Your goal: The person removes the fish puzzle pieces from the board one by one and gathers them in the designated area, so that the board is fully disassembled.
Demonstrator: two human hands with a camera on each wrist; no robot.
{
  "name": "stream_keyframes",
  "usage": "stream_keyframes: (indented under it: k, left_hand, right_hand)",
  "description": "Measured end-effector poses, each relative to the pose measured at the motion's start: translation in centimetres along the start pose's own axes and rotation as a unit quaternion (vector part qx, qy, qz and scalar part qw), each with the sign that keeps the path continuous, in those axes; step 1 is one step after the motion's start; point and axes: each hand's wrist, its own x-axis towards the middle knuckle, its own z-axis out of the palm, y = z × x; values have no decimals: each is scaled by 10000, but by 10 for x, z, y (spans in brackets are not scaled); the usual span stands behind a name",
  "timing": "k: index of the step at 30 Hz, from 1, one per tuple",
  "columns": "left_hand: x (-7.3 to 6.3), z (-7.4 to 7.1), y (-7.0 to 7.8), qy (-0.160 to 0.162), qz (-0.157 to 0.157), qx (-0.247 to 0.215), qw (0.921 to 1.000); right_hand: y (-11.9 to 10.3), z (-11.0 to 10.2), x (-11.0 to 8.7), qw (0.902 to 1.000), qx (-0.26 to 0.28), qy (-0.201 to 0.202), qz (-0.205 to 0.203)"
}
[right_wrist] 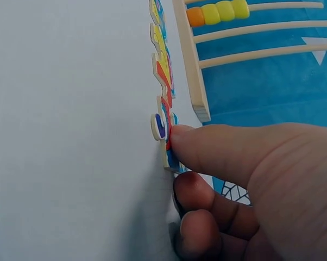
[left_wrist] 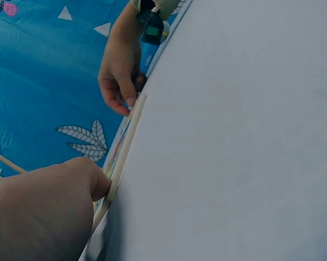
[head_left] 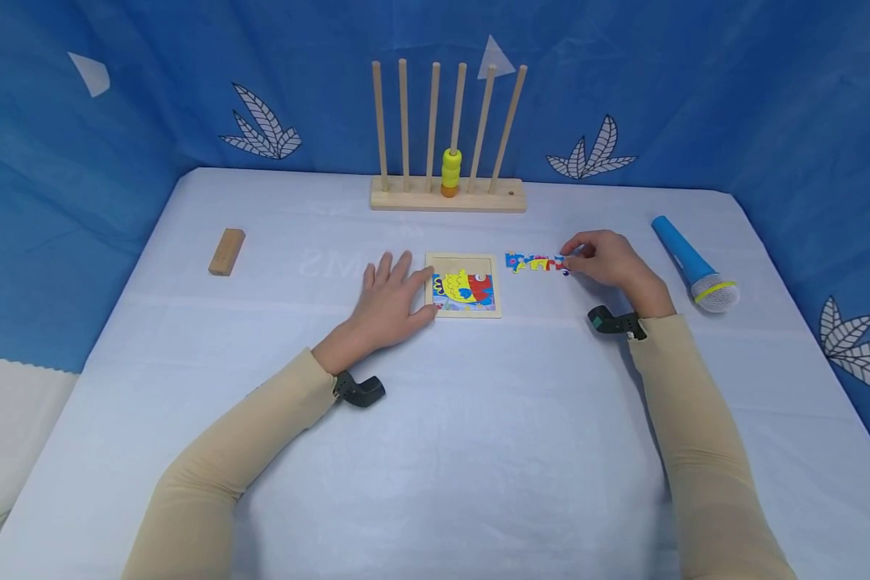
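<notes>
A wooden puzzle tray [head_left: 464, 315] lies mid-table; yellow, red and blue pieces [head_left: 470, 290] fill its lower part, and bare wood shows along the top. At its left side rests my left hand [head_left: 387, 306], fingers spread, with thumb and index fingertip at the frame's edge. To the tray's right, several loose puzzle pieces [head_left: 529, 263] lie in a row. My right hand [head_left: 605, 258] pinches the rightmost puzzle piece [right_wrist: 165, 147] of that row, thumb on its printed face. In the right wrist view this piece sits slightly apart from the others.
Behind the tray stands a wooden peg rack [head_left: 406, 201] with several upright rods; one rod carries yellow beads [head_left: 451, 167] above an orange bead [head_left: 449, 192]. A blue toy microphone [head_left: 685, 254] lies at the right, a wooden block [head_left: 227, 251] at the left.
</notes>
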Motion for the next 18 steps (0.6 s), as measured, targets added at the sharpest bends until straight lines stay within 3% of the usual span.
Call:
stream_keyframes:
  k: [18]
  left_hand:
    - [1, 1, -1, 40, 41, 1, 10000]
  right_hand:
    - [3, -6, 2, 9996, 147, -153, 176]
